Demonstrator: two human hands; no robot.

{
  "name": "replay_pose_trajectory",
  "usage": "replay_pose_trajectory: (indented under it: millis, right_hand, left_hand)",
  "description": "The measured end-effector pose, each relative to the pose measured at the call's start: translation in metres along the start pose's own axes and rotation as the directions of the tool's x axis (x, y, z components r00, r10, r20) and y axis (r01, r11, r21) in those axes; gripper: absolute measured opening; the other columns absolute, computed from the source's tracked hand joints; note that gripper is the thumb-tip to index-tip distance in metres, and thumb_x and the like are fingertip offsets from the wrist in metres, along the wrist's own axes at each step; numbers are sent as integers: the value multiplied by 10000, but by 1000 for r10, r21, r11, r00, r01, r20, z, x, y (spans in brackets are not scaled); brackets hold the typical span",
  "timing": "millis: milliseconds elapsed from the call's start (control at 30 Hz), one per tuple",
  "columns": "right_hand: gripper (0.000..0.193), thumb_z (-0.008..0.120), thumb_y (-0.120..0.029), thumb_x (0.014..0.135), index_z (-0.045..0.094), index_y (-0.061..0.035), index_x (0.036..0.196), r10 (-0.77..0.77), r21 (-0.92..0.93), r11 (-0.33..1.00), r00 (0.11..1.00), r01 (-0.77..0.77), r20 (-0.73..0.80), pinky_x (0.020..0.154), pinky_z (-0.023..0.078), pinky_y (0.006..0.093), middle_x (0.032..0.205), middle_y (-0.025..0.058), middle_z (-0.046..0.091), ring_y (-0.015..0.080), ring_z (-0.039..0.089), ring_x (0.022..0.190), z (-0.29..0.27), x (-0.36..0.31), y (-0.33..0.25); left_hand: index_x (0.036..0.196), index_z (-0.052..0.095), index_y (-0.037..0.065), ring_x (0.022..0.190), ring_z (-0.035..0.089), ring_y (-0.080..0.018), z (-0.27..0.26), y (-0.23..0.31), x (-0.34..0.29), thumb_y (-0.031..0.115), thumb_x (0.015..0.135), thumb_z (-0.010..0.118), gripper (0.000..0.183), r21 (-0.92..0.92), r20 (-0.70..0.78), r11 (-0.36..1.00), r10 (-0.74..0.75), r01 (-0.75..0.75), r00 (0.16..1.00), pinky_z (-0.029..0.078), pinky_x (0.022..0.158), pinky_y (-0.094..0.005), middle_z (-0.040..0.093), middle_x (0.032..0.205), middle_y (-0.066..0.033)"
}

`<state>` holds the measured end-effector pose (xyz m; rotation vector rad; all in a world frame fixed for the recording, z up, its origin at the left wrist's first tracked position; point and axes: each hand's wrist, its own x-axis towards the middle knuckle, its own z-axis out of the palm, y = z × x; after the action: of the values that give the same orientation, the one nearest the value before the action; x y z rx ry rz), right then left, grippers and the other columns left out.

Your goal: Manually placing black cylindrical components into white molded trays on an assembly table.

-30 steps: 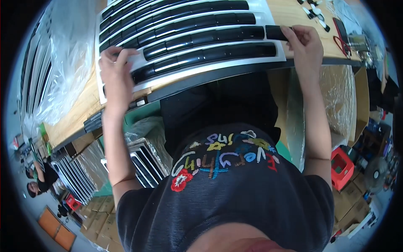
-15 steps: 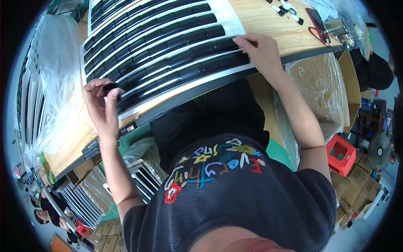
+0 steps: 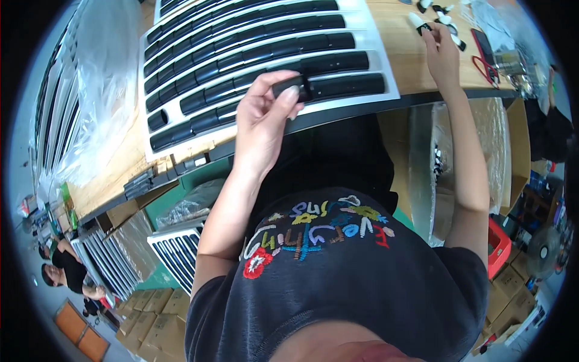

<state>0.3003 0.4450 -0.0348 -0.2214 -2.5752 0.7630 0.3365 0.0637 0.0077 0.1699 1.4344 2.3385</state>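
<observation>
**Black glossy segments on a white panel, rows largely filled**

Item: white panel [image 3: 379,63] on a wooden table [image 3: 410,66], bearing curved rows of segments.
Filled: front row [image 3: 350,85], as far as the left hand [image 3: 263,117] leaves it visible.
Unfilled: one bare gap in the second row, right of a lone segment [image 3: 158,119]; remainder appears nearly complete.
Left hand: thumb and fingers pinching a loose black piece [image 3: 298,85] above the front rows.
Right hand [image 3: 444,57]: fingertips at a white-and-black piece [image 3: 416,22], beside similar scattered pieces [image 3: 446,23]; grip cannot be told.
</observation>
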Motion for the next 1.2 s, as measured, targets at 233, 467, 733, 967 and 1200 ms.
replay_pose_trajectory:
  millis: [233,467,733,967,1200]
  right_hand:
    - [220,587,-114,987,631,-21,1182,-106,490,863,905,-122,411,733,438,206,931,15,617,68,541,797,-40,-71,-184]
    - [197,595,-90,977,607,-15,1158,-164,370,926,812,-69,561,716,452,208,901,14,614,65,537,776,-41,-71,-199]
    - [187,617,-67,955,582,-20,1133,-188,431,894,771,-122,608,688,463,210,841,1,574,56,546,764,-34,-73,-215]
    - [230,515,-198,1016,561,-13,1144,-175,524,836,829,-160,531,752,475,240,888,24,609,94,590,791,-30,-70,-220]
    - [677,191,-499,1069,596,43,1091,-575,860,419,818,291,3,846,507,320,948,138,683,194,643,865,17,-52,-225]
  left_hand:
    - [1173,600,49,785,595,-55,5,-3,11,124,958,647,233,203,53,970,126,-134,991,464,722,-182,632,918,-5]
    - [1176,594,34,763,615,-44,11,1,4,91,941,659,251,274,181,951,95,-143,979,473,677,-166,660,887,-12]
    - [1197,570,-3,787,646,-97,-1,7,-4,78,959,627,258,116,197,993,-41,18,980,509,720,-207,674,990,-69]
    - [1147,576,18,751,645,-81,7,5,-15,95,966,624,202,32,168,999,-7,2,986,489,663,-198,666,889,-39]
    - [1129,507,20,756,610,-84,36,8,-25,85,992,575,166,-115,176,984,-115,137,978,489,680,-200,612,924,-38]
